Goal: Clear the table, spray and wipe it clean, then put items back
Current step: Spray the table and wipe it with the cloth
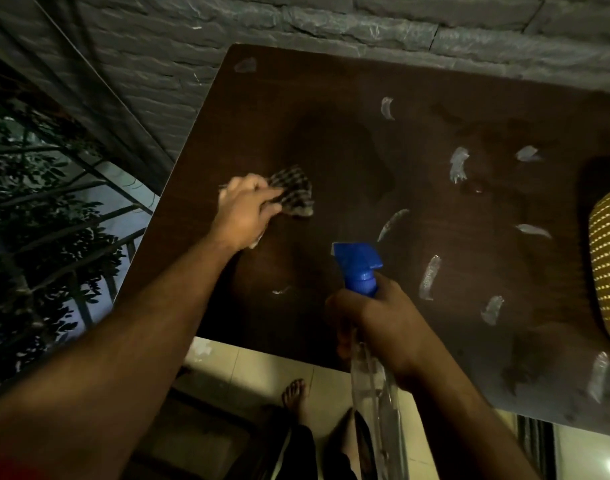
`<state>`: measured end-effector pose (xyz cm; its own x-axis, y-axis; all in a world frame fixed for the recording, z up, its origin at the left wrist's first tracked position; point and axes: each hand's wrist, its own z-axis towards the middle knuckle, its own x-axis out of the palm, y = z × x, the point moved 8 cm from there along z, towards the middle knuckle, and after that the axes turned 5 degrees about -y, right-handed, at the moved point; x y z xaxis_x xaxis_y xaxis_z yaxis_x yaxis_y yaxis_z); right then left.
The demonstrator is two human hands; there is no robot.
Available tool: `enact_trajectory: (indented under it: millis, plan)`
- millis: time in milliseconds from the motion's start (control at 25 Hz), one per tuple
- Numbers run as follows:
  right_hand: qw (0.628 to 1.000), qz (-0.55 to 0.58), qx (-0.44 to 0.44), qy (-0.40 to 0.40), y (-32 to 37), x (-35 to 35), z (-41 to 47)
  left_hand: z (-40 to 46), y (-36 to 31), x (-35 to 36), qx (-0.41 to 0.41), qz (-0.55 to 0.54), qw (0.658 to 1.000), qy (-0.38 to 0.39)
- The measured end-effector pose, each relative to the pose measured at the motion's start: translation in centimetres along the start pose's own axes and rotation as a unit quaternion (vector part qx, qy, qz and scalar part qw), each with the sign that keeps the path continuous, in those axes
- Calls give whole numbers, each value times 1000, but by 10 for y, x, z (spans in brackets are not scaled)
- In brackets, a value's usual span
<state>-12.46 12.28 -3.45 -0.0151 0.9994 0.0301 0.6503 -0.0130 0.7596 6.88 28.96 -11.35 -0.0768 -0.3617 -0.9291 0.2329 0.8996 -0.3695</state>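
- Two hands are working: the left hand is bunching the soft checked cloth near the tabletop's left edge; it is looking light and limp, best held in a wad.
- The right hand is clamping the spray bottle's neck over the near edge; clear plastic, probably light and slick when wet.

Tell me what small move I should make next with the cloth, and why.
Probably sweep the checked cloth in your left hand rightward, since pale streaks show on the dark table there, while your right hand holds the spray bottle.

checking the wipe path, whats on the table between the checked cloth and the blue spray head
In the head view, only bare dark tabletop lies between the checked cloth and the blue spray head; the white streaks sit further right.
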Motion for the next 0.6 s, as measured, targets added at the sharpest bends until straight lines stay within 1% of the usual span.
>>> enact_trajectory:
  millis: [40, 80, 120, 160, 200, 240, 280, 360, 440, 480, 520, 560, 600]
  plan:
    - [1000, 7, 0, -3, -1, 1, 1, 8, -15, 3, -26, 11, 1000, 12]
    - [1000, 14, -1, -4, -3, 4, 2, -1, -29, 12, -25, 10, 999, 34]
    - [1000, 15, -4, -6, -4, 5, 2, -25, -46, 20, 30, 6, 998, 50]
    - [1000, 8, -10, -7, -6, 6, 2, -62, -59, 25, 105, 5, 992, 65]
    - [1000, -2, -16, -7, -6, 6, 1, -104, -59, 25, 159, -12, 985, 72]
    - [1000, -9, -17, -5, -8, 6, 0, -132, -47, 16, 178, -29, 981, 74]
    - [1000, -5, -11, 2, -10, 8, -2, -139, -30, 6, 174, -37, 982, 66]
    - [1000, 11, 2, 7, -12, 13, -1, -100, 2, -3, 116, -27, 992, 42]
    - [1000, 16, 8, -4, -12, 17, 0, -50, 5, -6, 60, 12, 998, -6]
    - [1000, 17, 10, -11, -10, 17, 2, -41, -6, -3, 53, 25, 998, -12]
    - [1000, 15, 11, -15, -7, 17, 5, -48, -20, 4, 52, 22, 998, -10]
    - [1000, 12, 12, -15, -5, 17, 6, -71, -34, 14, 77, 9, 997, 3]
    - [1000, 4, 12, -14, -4, 15, 5, -104, -50, 20, 126, -7, 992, 23]
